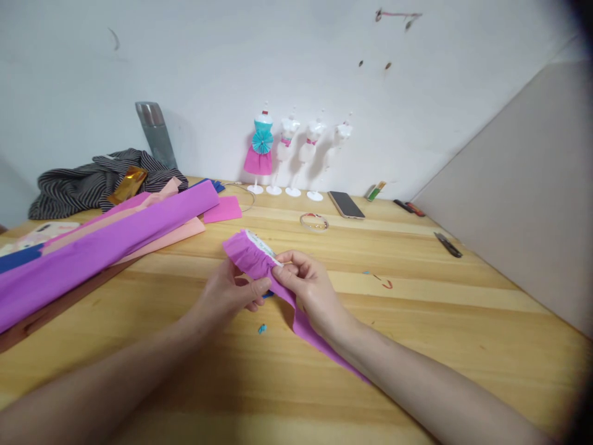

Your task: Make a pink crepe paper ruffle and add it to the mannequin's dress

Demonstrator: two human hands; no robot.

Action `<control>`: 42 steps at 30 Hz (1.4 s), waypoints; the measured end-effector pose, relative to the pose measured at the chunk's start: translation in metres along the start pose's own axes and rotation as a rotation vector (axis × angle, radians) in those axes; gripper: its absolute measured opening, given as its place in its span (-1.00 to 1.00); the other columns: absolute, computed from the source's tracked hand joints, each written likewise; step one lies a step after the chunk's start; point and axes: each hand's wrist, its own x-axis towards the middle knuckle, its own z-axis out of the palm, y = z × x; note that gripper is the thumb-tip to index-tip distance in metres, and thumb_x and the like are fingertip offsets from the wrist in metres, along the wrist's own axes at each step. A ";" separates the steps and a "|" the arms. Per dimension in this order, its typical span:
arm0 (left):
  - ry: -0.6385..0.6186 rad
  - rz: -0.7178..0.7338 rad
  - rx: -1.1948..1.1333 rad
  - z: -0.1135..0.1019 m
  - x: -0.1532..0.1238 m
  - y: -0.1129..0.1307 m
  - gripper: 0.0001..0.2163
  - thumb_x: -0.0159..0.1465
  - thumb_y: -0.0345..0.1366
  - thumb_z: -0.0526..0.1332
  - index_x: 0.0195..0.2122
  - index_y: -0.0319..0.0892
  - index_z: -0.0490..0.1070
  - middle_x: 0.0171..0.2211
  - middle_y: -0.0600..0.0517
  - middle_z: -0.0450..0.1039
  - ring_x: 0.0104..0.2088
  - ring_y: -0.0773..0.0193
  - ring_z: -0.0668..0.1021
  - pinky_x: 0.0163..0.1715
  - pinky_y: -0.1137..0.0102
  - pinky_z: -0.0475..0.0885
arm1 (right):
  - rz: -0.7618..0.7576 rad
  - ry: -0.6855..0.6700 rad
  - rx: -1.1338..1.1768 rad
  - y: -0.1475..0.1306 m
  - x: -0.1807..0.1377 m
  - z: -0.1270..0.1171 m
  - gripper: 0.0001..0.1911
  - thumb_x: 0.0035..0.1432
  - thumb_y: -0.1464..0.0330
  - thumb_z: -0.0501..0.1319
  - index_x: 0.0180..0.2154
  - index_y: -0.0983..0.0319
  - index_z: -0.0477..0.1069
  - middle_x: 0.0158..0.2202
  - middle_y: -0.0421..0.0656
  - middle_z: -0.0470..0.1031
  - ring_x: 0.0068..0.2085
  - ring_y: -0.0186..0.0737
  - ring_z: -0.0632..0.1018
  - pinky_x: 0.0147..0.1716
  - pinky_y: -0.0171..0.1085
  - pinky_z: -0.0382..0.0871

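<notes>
Above the middle of the wooden table, a purple crepe paper strip (251,256) is gathered into small pleats along a white printed strip (262,244) at its upper edge. My left hand (236,287) holds the pleated part from below, thumb on the front and fingers behind. At the end of the pleats, my right hand (306,281) pinches the paper and the white strip between thumb and fingers. The unpleated length of the purple paper hangs down right, partly hidden behind my right forearm. A small blue scrap (262,329) lies below my hands.
Rolls of purple and peach crepe paper (134,232) lie at left, near a striped cloth (83,185) and a bottle (157,136). Several small mannequins (263,139) stand by the wall. A phone (346,204), a tape roll (314,222) and a dark cutter-like tool (447,245) lie further right.
</notes>
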 end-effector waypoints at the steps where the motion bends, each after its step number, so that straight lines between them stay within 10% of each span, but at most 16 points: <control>1: -0.015 -0.002 -0.009 0.000 0.000 0.000 -0.70 0.02 -0.19 0.40 -0.30 -0.24 0.44 -0.60 0.09 0.46 -0.59 0.31 0.50 -0.55 0.43 0.41 | 0.004 -0.037 0.027 0.000 -0.001 0.001 -0.69 -0.10 0.24 0.42 -0.44 0.21 0.33 -0.69 -0.35 0.36 -0.65 -0.37 0.37 -0.56 -0.34 0.23; 8: -0.133 -0.067 0.044 -0.002 0.004 -0.001 -0.87 -0.02 -0.32 0.33 -0.56 -0.26 0.42 -0.68 0.05 0.45 -0.66 0.37 0.44 -0.60 0.46 0.37 | 0.013 -0.068 0.069 0.004 -0.001 0.001 -0.71 -0.06 0.26 0.41 -0.39 0.18 0.33 -0.71 -0.40 0.29 -0.68 -0.36 0.36 -0.57 -0.33 0.25; 18: -0.012 0.013 0.063 0.000 -0.001 0.000 -0.78 0.00 -0.25 0.37 -0.39 -0.23 0.43 -0.59 0.10 0.44 -0.58 0.36 0.46 -0.57 0.47 0.37 | 0.023 -0.010 0.003 0.006 0.001 -0.002 -0.65 -0.12 0.19 0.44 -0.41 0.23 0.35 -0.68 -0.36 0.34 -0.65 -0.39 0.35 -0.57 -0.36 0.20; 42: -0.198 -0.107 -0.250 -0.003 -0.002 0.000 -0.80 0.03 -0.21 0.30 -0.45 -0.24 0.39 -0.59 0.06 0.44 -0.59 0.31 0.52 -0.61 0.46 0.42 | -0.003 -0.149 -0.018 0.002 0.003 -0.003 -0.68 -0.02 0.17 0.37 -0.40 0.22 0.33 -0.67 -0.31 0.42 -0.67 -0.35 0.40 -0.56 -0.33 0.25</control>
